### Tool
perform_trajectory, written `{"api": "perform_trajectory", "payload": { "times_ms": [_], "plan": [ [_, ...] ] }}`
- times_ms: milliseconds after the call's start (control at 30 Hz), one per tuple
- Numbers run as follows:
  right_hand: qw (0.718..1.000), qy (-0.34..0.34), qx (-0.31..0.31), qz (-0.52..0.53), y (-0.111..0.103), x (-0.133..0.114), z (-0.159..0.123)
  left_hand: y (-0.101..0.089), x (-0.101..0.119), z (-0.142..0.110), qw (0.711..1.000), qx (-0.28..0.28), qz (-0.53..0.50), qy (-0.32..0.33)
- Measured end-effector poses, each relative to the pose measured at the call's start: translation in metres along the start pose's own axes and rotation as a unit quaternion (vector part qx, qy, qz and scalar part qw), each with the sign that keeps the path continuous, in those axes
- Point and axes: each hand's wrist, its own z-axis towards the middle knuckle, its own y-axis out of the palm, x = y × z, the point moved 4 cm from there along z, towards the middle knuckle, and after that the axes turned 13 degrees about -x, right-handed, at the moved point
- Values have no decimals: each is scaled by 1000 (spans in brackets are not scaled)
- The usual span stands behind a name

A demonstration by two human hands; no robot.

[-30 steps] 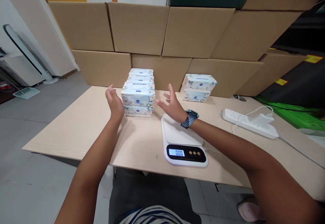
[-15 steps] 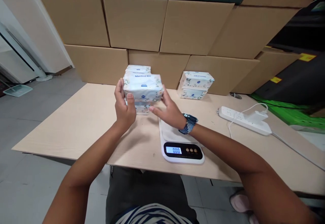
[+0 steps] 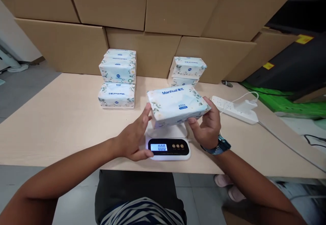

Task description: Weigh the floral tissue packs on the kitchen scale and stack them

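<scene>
A white tissue pack [image 3: 177, 104] with blue lettering hangs tilted just above the white kitchen scale [image 3: 168, 142]. My left hand [image 3: 134, 136] grips its left end and my right hand [image 3: 206, 123], with a blue watch at the wrist, grips its right end. The scale's lit display reads 0.00. Behind on the left stands a stack of tissue packs [image 3: 117, 79]. A second, smaller stack of tissue packs [image 3: 187, 70] is at the back, right of centre.
The light wooden table [image 3: 51, 116] backs onto a wall of stacked cardboard boxes [image 3: 142, 21]. A white power strip [image 3: 235, 109] with a plugged charger and cable lies at the right. Green and black items sit beyond the table's right edge.
Both hands took the top pack off the left stack and carried it toward me and right, to just above the scale. The view has dropped and moved closer to the table.
</scene>
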Motion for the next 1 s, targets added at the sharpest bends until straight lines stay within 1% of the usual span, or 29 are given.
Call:
{"api": "perform_trajectory", "payload": {
  "times_ms": [100,200,300,400,533,733,800,900,1000],
  "plan": [
    [1000,23,-6,-6,11,1,-4,4,-7,1,998,-20,-23,-50],
    [999,33,-32,27,15,-4,-6,8,-10,0,998,-26,-16,-62],
    [997,30,-48,48,10,-12,-6,3,-18,-3,996,17,13,-86],
    [997,29,-55,47,2,-17,-3,-4,-25,-5,993,56,47,-90],
    [996,41,-65,46,-3,-19,0,-10,-27,-5,989,64,85,-101],
    [996,47,-67,47,-5,-19,0,-13,-20,-4,989,86,78,-91],
    [996,48,-67,39,-5,-19,0,-15,-20,-4,987,95,83,-99],
    [995,56,-74,31,-5,-19,1,-15,-21,-4,985,94,88,-115],
    [995,64,-74,28,-6,-20,0,-12,-22,-3,984,103,94,-111]
  ]
}}
